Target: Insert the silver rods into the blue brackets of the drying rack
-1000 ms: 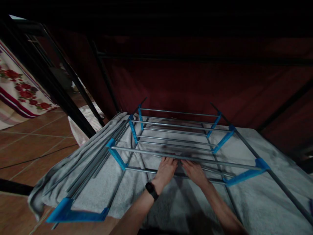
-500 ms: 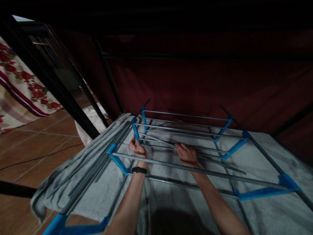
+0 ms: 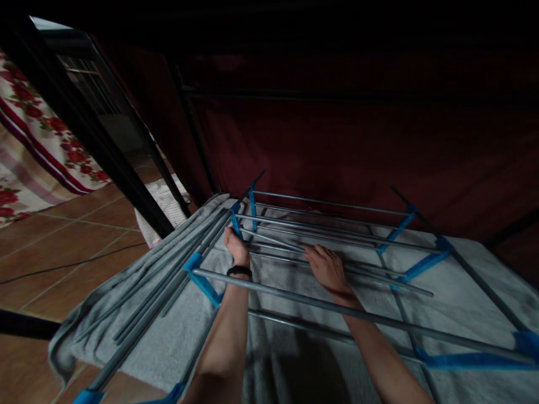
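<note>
A rack frame of grey metal tubes and blue plastic connectors lies over a grey blanket. My left hand (image 3: 237, 248), with a dark band at its wrist, is closed around the lower part of a blue connector (image 3: 235, 220) at the frame's left side. My right hand (image 3: 326, 268) grips a loose thin metal tube (image 3: 272, 240) near its middle. One end of this tube slants toward that connector; the other (image 3: 415, 289) sticks out to the right. A long front tube (image 3: 290, 297) crosses over both forearms. The left fingertips are partly hidden.
Several loose tubes (image 3: 158, 292) lie along the left of the grey blanket (image 3: 168, 348). Dark posts (image 3: 101, 151) rise at the left, and a dark red curtain (image 3: 337, 146) hangs behind. Beyond the posts are floor tiles (image 3: 92, 235) and a flowered cloth (image 3: 54, 134).
My left hand has moved up slightly along the blue connector. The right hand still holds the thin tube, with little movement. My view has shifted slightly.
</note>
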### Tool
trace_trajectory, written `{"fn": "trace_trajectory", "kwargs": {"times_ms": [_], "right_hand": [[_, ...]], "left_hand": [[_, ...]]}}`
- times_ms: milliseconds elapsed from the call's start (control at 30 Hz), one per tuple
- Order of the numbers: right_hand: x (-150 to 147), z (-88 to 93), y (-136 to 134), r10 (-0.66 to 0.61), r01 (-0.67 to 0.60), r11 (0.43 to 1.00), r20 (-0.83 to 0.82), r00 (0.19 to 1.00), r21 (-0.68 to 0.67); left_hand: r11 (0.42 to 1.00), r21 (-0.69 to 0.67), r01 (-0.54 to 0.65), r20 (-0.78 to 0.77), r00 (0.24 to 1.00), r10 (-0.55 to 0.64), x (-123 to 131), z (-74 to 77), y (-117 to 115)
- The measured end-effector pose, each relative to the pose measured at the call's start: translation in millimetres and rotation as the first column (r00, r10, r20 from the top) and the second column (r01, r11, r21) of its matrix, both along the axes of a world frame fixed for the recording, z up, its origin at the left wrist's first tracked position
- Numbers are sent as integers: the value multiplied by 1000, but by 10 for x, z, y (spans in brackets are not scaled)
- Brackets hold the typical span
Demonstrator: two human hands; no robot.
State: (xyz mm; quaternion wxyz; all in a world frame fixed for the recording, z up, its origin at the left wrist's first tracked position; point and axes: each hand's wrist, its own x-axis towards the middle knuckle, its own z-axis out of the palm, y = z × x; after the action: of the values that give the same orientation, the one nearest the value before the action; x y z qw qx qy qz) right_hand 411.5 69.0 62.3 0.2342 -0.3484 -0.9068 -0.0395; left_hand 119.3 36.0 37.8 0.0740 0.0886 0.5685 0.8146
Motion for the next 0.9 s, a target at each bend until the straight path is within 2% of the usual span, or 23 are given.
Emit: {"fn": "trace_trajectory", "kwargs": {"times_ms": [233,633,900], "right_hand": [[-8,-15,60,-4,3,1000,29,1000,14],[-3,1,76,22,-22,1000,35,999,15],[-27,176,88,27,-17,998,167,986,-58]], "left_hand": [[999,33,8,94,995,-11,-82,-14,120],[1000,-3,3,84,996,-2,-22,55,104],[998,-65,12,45,999,-9,-26,-1,111]]}}
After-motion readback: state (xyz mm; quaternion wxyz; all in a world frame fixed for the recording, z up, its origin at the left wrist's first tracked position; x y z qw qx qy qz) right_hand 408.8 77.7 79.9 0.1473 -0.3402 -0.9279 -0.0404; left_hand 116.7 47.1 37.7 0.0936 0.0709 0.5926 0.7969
